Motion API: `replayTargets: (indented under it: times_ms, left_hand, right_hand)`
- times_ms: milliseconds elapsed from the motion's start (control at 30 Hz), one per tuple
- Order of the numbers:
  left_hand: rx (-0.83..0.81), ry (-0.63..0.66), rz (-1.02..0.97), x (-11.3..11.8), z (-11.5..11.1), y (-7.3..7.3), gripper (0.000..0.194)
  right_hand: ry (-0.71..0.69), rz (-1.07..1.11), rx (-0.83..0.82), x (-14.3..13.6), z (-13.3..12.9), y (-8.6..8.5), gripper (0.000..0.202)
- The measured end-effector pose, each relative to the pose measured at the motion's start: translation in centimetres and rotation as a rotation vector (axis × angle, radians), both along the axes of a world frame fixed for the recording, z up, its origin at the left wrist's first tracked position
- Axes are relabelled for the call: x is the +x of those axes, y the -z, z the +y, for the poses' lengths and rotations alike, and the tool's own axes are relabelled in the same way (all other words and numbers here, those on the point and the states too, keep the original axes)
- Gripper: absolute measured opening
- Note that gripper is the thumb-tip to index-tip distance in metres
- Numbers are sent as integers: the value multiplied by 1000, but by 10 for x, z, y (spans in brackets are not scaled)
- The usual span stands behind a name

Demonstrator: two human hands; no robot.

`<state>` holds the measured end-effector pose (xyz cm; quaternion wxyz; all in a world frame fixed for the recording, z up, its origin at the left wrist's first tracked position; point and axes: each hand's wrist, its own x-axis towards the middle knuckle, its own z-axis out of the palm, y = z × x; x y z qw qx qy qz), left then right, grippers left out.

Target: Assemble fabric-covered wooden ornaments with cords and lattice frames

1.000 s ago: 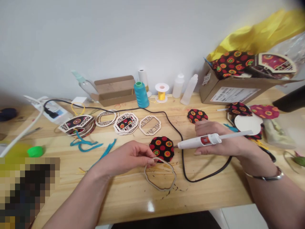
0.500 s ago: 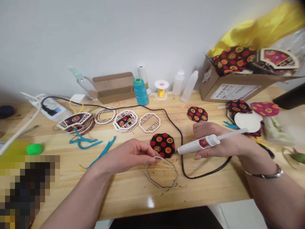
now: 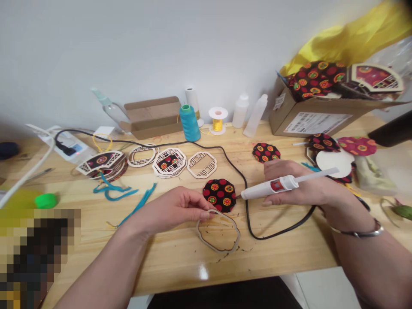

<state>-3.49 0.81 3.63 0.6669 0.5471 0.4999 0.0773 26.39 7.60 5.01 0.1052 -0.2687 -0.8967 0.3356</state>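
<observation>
Between thumb and fingers, my left hand [image 3: 180, 208] pinches the upper left edge of a thin scalloped wooden ring [image 3: 237, 234], just above the table. Behind the ring lies a round black fabric piece with flower patterns [image 3: 219, 195], close to my left fingertips. My right hand [image 3: 289, 182] is wrapped round a white glue gun [image 3: 268, 189] with a glue stick poking out of its back end. The gun's nozzle points left and is at the right edge of the fabric piece; whether it touches is unclear.
Lattice wooden frames [image 3: 202, 165] lie behind my left hand, with teal tassels [image 3: 138, 206] to the left. A black cord [image 3: 246, 214] loops near my right hand. Thread spools [image 3: 189, 123], bottles [image 3: 255, 116] and a cardboard box [image 3: 313, 118] stand at the back.
My right hand has moved slightly up with the glue gun, and the nozzle is now at the fabric's right edge. My left hand and the ring have hardly moved.
</observation>
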Motion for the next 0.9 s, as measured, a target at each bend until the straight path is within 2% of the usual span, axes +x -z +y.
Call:
replayTargets:
  times_ms: [167, 300, 533, 667, 900]
  left_hand:
    - [14, 4, 2, 1, 1, 0, 22]
    - [12, 3, 4, 1, 1, 1, 22]
    - [1, 55, -48, -5, 0, -2, 21]
    - [7, 105, -51, -8, 0, -4, 24]
    - [54, 140, -45, -9, 0, -4, 23]
  right_hand:
    - [18, -20, 42, 1, 0, 0, 41]
    - [47, 64, 61, 2, 2, 0, 40]
    - [-120, 122, -1, -6, -4, -2, 41]
    - [-144, 145, -35, -12, -7, 1, 39]
    - [-159, 111, -1, -19, -10, 7, 45]
